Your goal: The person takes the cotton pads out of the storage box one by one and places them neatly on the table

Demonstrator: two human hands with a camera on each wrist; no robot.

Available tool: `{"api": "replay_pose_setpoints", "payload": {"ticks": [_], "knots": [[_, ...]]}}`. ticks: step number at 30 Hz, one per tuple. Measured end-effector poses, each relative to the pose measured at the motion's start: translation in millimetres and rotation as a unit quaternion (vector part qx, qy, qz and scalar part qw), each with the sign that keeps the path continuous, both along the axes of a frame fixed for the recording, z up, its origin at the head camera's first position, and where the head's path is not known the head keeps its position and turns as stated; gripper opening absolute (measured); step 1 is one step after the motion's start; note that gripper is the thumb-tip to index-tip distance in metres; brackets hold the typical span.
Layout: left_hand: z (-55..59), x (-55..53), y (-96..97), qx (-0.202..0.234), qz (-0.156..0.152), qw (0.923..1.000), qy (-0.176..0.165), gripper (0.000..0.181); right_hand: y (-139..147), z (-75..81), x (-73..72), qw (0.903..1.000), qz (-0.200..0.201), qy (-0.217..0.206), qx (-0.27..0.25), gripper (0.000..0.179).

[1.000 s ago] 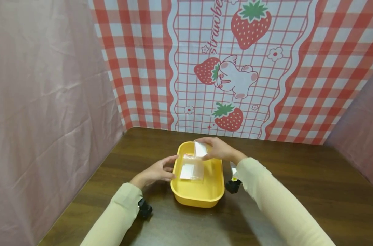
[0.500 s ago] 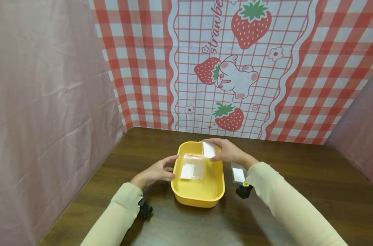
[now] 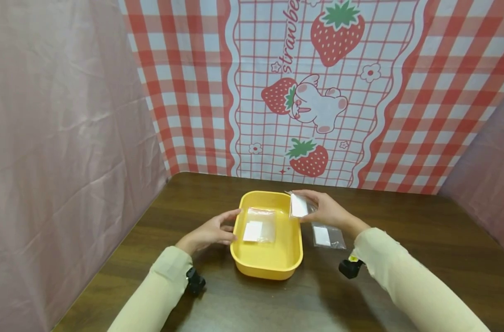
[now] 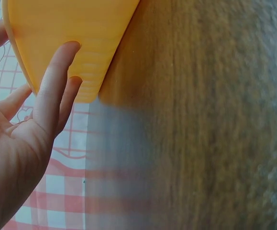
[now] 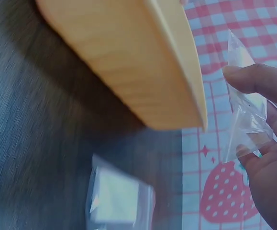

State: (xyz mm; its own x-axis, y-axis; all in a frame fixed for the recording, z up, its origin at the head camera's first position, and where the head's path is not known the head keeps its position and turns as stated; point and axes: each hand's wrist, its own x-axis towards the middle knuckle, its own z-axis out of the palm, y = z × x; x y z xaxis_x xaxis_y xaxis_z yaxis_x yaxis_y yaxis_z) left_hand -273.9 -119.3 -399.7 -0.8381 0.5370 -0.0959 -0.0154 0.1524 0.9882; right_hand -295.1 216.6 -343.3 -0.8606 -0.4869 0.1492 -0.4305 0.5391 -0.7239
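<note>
- Packet of clear film with a white insert is showing against the right rim of the yellow tub, near its far corner; the right hand is pinching it between thumb and fingers, probably to control the limp film.
- The left hand is touching the tub's left wall from outside, fingers spread and fairly straight rather than clamping, likely steadying it.
- A second packet is lying inside the tub, toward its left side.
- A third packet is lying on the table, just right of the tub, seemingly within the right hand's easy reach.
- Transparent film is blurring outlines: whether the second packet is one bag or several overlapping, I cannot tell.
- The held packet's height above the rim is staying unclear.
- The right wrist view is cutting off the third packet's lower end.
</note>
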Motion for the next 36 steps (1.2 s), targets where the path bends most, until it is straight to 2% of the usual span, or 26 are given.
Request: {"api": "replay_pose_setpoints", "payload": {"ticks": [5, 12, 15, 23, 30, 36], "knots": [[-0.4, 0.1, -1.0, 0.001, 0.002, 1.0, -0.005, 0.077, 21.0, -7.1, 2.6, 0.9998, -0.005, 0.02, 0.001, 0.07], [1.7, 1.0, -2.0, 0.005, -0.003, 1.0, -0.005, 0.078, 44.9, -14.6, 6.2, 0.9991, -0.041, -0.002, -0.005, 0.07], [2.0, 0.9, -2.3, 0.009, -0.006, 0.9999, -0.007, 0.078, 53.4, -15.6, 8.5, 0.9987, -0.051, 0.003, 0.002, 0.07], [1.7, 0.8, -2.0, 0.007, -0.007, 0.9999, -0.011, 0.079, 81.8, -25.2, 13.4, 0.9986, -0.035, 0.036, 0.016, 0.069], [1.1, 0.1, -1.3, 0.01, -0.012, 0.9998, -0.013, 0.078, 107.1, -37.7, 21.2, 0.9965, -0.045, 0.058, 0.039, 0.07], [0.3, 0.2, -0.6, 0.001, 0.001, 0.9999, -0.011, 0.078, 124.2, -49.4, 28.2, 0.9967, -0.023, 0.068, 0.037, 0.07]]}}
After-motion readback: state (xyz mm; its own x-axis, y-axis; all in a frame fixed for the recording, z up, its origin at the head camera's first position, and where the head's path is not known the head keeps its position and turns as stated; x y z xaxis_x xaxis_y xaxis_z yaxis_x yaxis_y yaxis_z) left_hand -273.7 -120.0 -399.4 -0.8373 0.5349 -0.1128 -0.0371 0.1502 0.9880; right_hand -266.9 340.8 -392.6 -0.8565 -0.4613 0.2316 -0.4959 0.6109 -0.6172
